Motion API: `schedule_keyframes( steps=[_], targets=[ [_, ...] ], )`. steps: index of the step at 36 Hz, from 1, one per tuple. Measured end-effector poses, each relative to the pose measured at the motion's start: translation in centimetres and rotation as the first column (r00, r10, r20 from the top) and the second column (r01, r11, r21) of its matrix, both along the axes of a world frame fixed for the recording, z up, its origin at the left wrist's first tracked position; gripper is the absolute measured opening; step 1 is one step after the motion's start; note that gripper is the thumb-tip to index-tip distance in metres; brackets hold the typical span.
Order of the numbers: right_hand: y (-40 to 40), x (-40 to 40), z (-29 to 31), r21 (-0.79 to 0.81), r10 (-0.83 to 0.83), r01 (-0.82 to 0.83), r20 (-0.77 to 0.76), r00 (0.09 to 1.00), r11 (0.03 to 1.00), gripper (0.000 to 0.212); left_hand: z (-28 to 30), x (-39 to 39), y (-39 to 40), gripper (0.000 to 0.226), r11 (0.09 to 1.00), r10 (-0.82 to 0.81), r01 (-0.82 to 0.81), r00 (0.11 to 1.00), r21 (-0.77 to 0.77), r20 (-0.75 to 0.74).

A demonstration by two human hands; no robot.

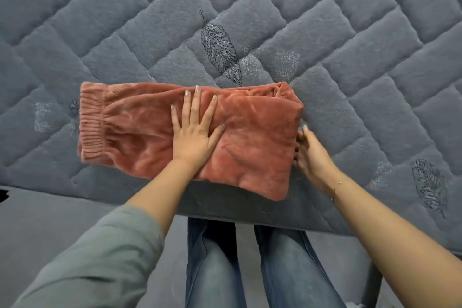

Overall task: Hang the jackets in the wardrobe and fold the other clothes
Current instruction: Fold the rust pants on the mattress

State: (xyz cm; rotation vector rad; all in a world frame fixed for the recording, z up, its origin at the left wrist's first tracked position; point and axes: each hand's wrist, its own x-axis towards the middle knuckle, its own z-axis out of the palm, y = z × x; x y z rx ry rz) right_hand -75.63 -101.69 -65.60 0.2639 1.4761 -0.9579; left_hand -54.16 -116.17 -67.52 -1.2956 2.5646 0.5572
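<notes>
One garment is all that shows, so progress on the whole task can only be judged from it: no jackets, wardrobe or other clothes appear in this view.

Nearest the camera are the person's legs in blue jeans [250, 265], standing against the edge of the grey quilted mattress [325, 20]. The grey-green sleeve [100, 252] covers the left upper forearm; the right forearm is bare.

Just past that edge lies the rust-pink plush garment with a ribbed elastic band [255, 140], already doubled into a long rectangle running left to right, its ribbed band at the left end and a folded edge at the right. By the look of it, it is partly folded, with probably one more fold left to make it compact.

The left hand [195, 130] lies flat on the middle of the garment, fingers straight and spread, pressing it down. The right hand [310, 155] is at the garment's right end, fingers curled against the folded edge as if taking hold of it; how firmly it grips cannot be told, since the fingertips are hidden.

Farther off, embroidered feather motifs [220, 50] mark the mattress beyond the garment.
</notes>
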Motion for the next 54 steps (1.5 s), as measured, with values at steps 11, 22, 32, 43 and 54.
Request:
schedule_keyframes(
  steps=[11, 22, 32, 43, 54],
  targets=[
    [-4.7, 3.3, 6.4, -0.256, -0.182, 0.248, 0.255, 0.95, 0.934, 0.063, 8.4, 2.1, -3.4, 0.042, 0.607, 0.648, -0.293, 0.721, 0.739, -0.246],
    [-15.4, 15.8, 12.1, -0.4, 0.319, -0.251, 0.112, 0.941, 0.882, 0.048, 15.3, 15.6, -6.5, 0.06, 0.2, 0.975, -0.277, 0.153, 0.94, -0.162],
    [-18.2, 21.9, 9.7, -0.151, 0.242, -0.744, -0.887, 0.392, 0.65, 0.032, 10.3, 18.8, -7.9, 0.051, 0.628, 0.778, -0.542, 0.408, 0.559, -0.478],
    [-19.5, 22.0, 2.6, 0.514, 0.192, -0.847, -0.852, -0.487, 0.132, 0.084, 5.3, 20.3, -9.9, 0.04, 0.637, 0.757, -0.468, 0.53, 0.612, -0.383],
    [-20.8, 22.8, 2.8, 0.549, 0.315, -0.834, -0.8, -0.511, 0.043, 0.083, 4.2, 20.9, -11.2, 0.038, 0.373, 0.913, -0.546, 0.359, 0.75, -0.193]
  ],
)
